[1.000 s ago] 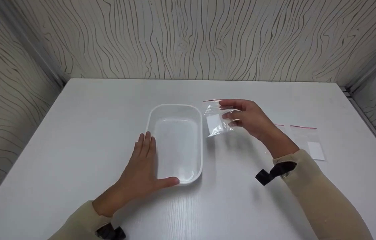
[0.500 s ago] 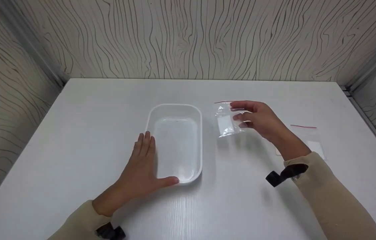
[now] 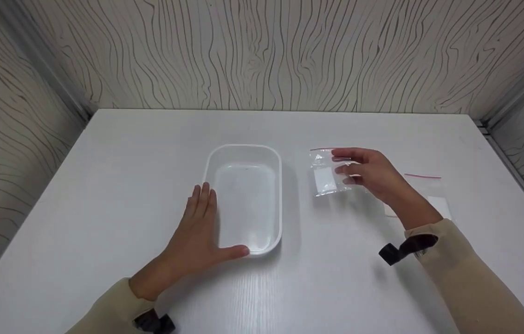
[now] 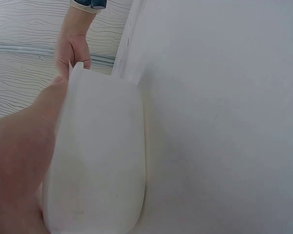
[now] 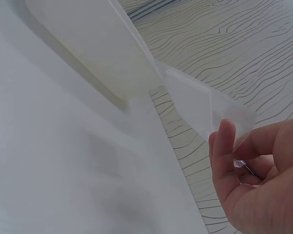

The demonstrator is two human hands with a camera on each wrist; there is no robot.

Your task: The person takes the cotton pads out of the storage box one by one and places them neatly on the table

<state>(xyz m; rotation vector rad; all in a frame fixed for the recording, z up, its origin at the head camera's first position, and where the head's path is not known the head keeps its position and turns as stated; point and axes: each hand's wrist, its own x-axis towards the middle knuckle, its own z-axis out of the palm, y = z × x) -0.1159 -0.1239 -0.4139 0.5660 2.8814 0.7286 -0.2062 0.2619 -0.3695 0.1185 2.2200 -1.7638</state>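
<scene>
A clear zip bag (image 3: 325,180) with a red seal line and a white label patch hangs above the table, right of the white plastic tub. My right hand (image 3: 366,169) pinches it by its right side between thumb and fingers; in the right wrist view the bag (image 5: 190,97) juts out from the fingertips. The deep tub (image 3: 281,199) has rounded corners and nothing in it. My left hand (image 3: 197,241) lies along its near left corner, straight fingers on the left side and thumb on the near rim. The left wrist view shows the tub wall (image 4: 102,146) beside that hand.
Another clear bag (image 3: 438,208) with a red seal line and white label lies flat on the table (image 3: 127,185) at the right. Part of a further flat item (image 3: 389,211) shows from behind the right wrist. A wood-patterned wall (image 3: 252,60) rises behind the table.
My right hand has moved right and slightly nearer with the zip bag, away from the tub. It has partly covered the items on the right. The left hand and tub stay put.
</scene>
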